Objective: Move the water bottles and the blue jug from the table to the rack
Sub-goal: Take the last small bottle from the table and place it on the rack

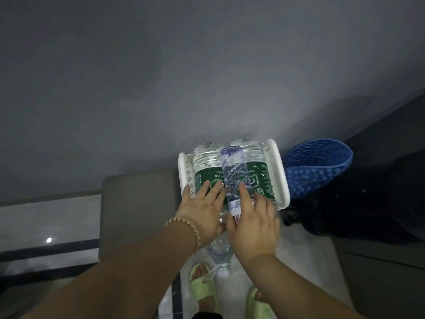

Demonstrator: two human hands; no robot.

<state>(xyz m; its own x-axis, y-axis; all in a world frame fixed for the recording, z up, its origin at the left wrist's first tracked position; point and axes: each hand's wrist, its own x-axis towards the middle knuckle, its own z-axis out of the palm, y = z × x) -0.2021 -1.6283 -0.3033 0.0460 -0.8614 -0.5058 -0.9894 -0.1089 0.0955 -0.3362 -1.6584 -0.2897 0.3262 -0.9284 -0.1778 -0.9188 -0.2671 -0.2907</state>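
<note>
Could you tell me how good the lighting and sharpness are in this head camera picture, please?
Head view: dim and grey overall, with the green labels hard to read; head view: one small glare spot on the glossy floor at left; head view: wide-angle distortion bends the white rack edges; head view: the wall behind is blotchy haze.

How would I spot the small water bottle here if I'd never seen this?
Look at the white rack in the middle. Two big green-labelled bottles lie in it side by side. The small bottle lies on top between them: slimmer, with no green label.
</note>
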